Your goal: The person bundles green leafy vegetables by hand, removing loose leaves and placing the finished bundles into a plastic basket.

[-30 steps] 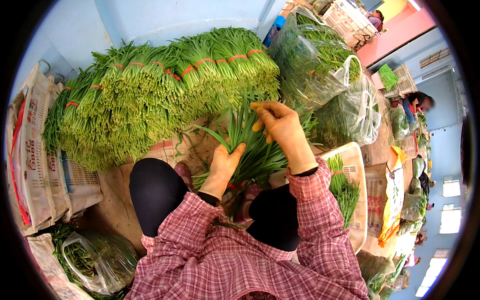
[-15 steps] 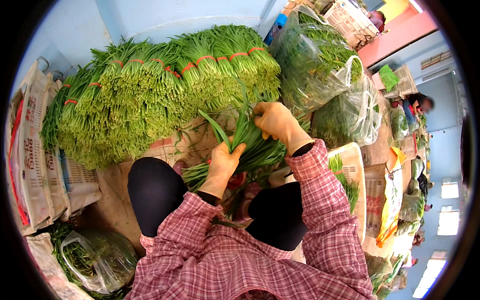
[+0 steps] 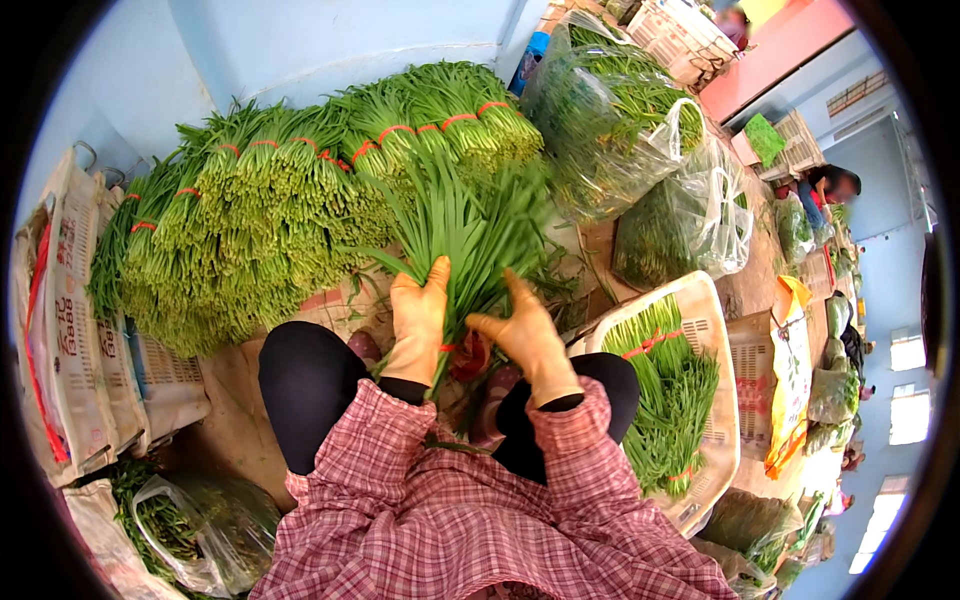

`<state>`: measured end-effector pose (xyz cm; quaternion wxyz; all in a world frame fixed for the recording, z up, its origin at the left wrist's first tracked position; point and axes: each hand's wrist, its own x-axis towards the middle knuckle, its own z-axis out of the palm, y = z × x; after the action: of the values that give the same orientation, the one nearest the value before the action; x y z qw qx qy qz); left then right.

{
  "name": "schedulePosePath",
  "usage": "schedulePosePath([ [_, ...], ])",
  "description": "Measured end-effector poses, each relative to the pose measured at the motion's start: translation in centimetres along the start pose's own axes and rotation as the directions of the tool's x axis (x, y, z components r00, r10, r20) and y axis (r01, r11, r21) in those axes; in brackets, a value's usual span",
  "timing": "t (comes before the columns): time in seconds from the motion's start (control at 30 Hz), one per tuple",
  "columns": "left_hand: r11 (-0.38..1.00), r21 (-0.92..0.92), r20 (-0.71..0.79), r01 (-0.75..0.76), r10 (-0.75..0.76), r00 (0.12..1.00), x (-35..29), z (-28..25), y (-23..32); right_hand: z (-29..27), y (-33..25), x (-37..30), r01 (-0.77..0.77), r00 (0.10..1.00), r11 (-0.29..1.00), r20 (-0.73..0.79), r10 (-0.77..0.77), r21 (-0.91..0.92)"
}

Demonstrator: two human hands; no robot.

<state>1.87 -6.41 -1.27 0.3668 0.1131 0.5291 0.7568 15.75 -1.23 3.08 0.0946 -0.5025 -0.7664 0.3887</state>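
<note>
My gloved left hand (image 3: 418, 312) is closed around a bunch of long-leaved greens (image 3: 455, 225), low on its stems, between my knees. Its leaves fan upward and away from me. Just right of the bunch is my gloved right hand (image 3: 528, 340), thumb and fingers spread, nothing gripped in it. A small red thing (image 3: 470, 357) lies below, between my hands; I cannot make out what it is. Beyond my hands a big pile of tied bundles of greens (image 3: 290, 210) leans on the wall, with red bands round the bundles.
By my right knee stands a pale plastic crate (image 3: 728, 400) with red-tied bundles in it. Clear plastic bags of greens (image 3: 690, 215) stand at the far right. White crates (image 3: 75, 350) are stacked at left, above another bag of greens (image 3: 215, 530). Further right, a person (image 3: 825, 188) sits.
My left hand now holds the bunch with its leaves raised and fanned out. My right hand has come off the leaves, moved down and opened. The view has shifted, showing more of the right crate.
</note>
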Motion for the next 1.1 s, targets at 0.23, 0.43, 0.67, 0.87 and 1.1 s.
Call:
schedulePosePath([
  [0.23,0.987,0.122,0.437,-0.101,0.038,0.899,-3.2,3.0,3.2,6.1,4.6,1.3,-0.176,0.979,0.254,0.141,0.15,0.951],
  [0.43,0.867,0.243,-0.053,-0.435,0.459,0.887,0.3,-3.9,4.9,3.1,2.0,0.4,-0.211,0.966,0.2,0.173,0.193,0.957],
  [0.67,0.889,-0.065,0.022,0.454,-0.454,0.891,0.9,-5.7,0.7,3.5,1.3,0.5,-0.291,0.957,0.259,0.277,0.09,0.921],
  [0.87,0.781,-0.292,0.149,0.553,-0.534,0.832,1.7,-6.4,-3.0,0.9,2.1,0.1,0.035,0.974,0.844,-0.208,0.091,0.535],
  [1.1,0.726,-0.434,0.139,0.534,-0.532,0.835,1.5,-5.4,-2.4,-4.5,0.1,-2.4,0.287,0.864,0.632,-0.48,0.154,0.72],
])
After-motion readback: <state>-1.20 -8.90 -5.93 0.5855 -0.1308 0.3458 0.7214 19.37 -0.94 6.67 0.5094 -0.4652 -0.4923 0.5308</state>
